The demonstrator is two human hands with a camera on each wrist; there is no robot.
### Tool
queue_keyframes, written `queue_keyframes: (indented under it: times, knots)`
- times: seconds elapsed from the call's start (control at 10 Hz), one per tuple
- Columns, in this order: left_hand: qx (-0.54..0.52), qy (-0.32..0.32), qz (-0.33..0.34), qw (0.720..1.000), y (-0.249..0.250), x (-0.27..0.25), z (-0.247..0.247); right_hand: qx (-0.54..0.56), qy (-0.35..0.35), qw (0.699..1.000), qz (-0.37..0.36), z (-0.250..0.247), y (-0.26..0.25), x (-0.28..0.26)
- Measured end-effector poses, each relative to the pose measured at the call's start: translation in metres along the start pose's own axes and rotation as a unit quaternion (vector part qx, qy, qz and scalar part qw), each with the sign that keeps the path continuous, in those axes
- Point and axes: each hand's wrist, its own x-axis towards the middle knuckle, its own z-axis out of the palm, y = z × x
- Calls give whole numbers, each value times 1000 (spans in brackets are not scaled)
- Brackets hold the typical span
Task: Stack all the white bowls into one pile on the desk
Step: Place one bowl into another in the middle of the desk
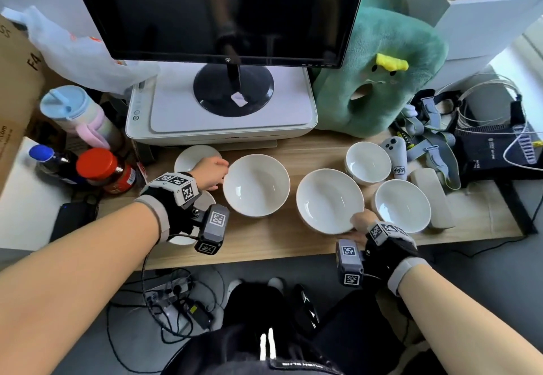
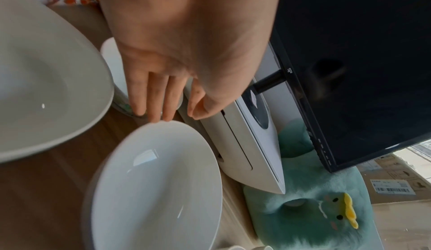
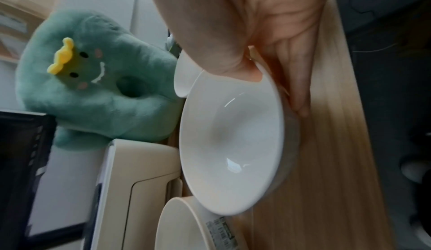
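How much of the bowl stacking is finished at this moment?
Done: nothing visibly stacked; the bowls sit separately on the desk. In hand: the right hand pinches the rim of the centre-right bowl; the left hand reaches with straight fingers to the centre-left bowl. Left: gathering every bowl into one pile.

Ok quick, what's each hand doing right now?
Left hand: open, straight fingertips at the rim of the left big bowl, gripping nothing.
Right hand: pinching the rim of the middle big bowl.

Left hand's straight fingers (image 2: pixel 154 95) reach a white bowl (image 2: pixel 154 189) rim.
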Motion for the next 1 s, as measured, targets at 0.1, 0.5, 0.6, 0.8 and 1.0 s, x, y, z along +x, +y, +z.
queue_keyframes:
  times: [0.1,0.5,0.6,0.8,1.0]
  knots:
    - [0,-23,-33,999,-2,1,-4,52,-1,998,-27,-8,0,7]
    - [-129,-109,-76,983,-10,-6,-2,15,-99,985,-140,15,-88,-43]
    - [-146,-120,-103,977,-11,-3,-5,-94,-73,976,-181,36,-97,-41]
    - [-175,-125,-117,970,-13,2,-8,-171,-62,965,-187,63,-106,-26]
    - [-125,-139,-99,977,-5,-2,-4,-142,-85,974,-153,67,-112,-23]
